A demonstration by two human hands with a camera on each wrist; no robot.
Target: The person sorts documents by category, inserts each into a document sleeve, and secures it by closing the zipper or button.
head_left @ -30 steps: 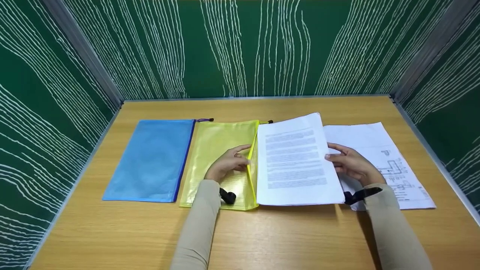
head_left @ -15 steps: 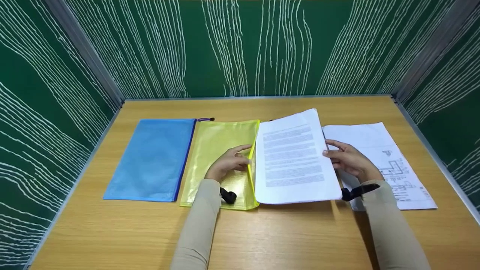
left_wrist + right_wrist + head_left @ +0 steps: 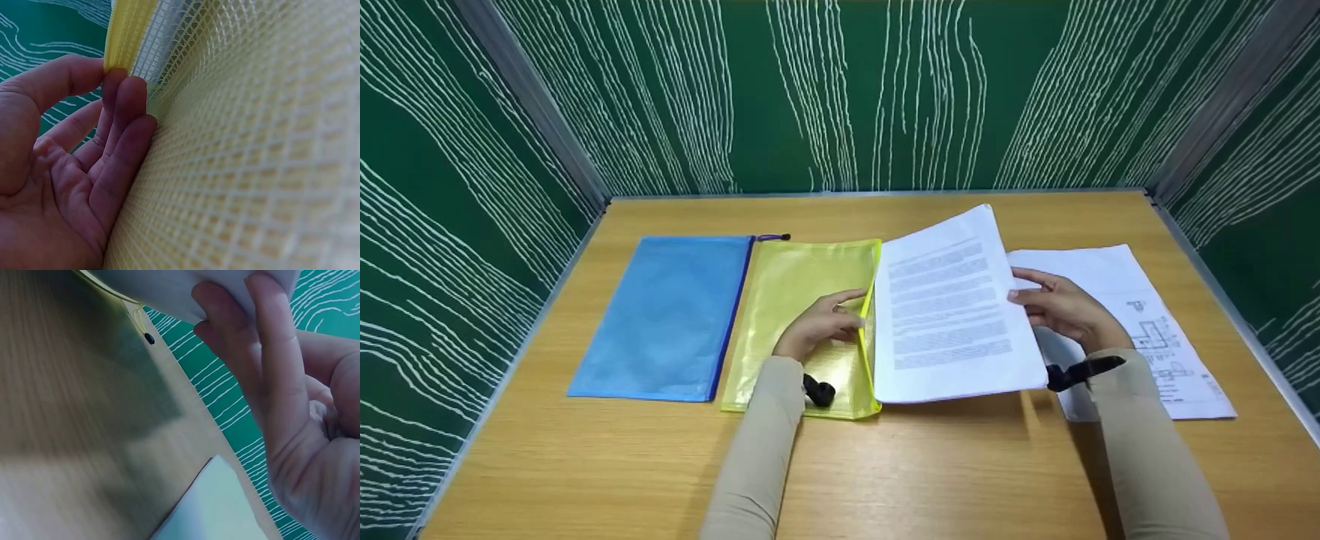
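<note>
In the head view, your left grip point(image 3: 821, 324) pinches the right-hand edge of the yellow folder point(image 3: 791, 277), and this edge stands a little raised from the tabletop point(image 3: 930, 472). Your right grip point(image 3: 1069, 311) holds the printed sheets point(image 3: 945, 315) by their right edge, with the thumb on the upper face. These sheets are between your two grips, tilted and raised at the right side. Their left edge meets the mouth of the yellow folder, but I cannot tell whether it is inside. To the left of your left grip, beyond the yellow folder, lies the blue folder point(image 3: 660, 322). Partly below and to the right of your right grip lies a paper with line drawings point(image 3: 1076, 274).

In the left wrist view, your fingertips are at the yellow zip edge point(image 3: 126, 39), and the mesh of the folder spreads wide to the right of them. Something white shows through the mesh, just above the fingertips.

In the right wrist view, your fingers support the sheets from underneath. Below the grip, their shadow falls on the tabletop, and a cord with a black end point(image 3: 149, 338) hangs near them.
</note>
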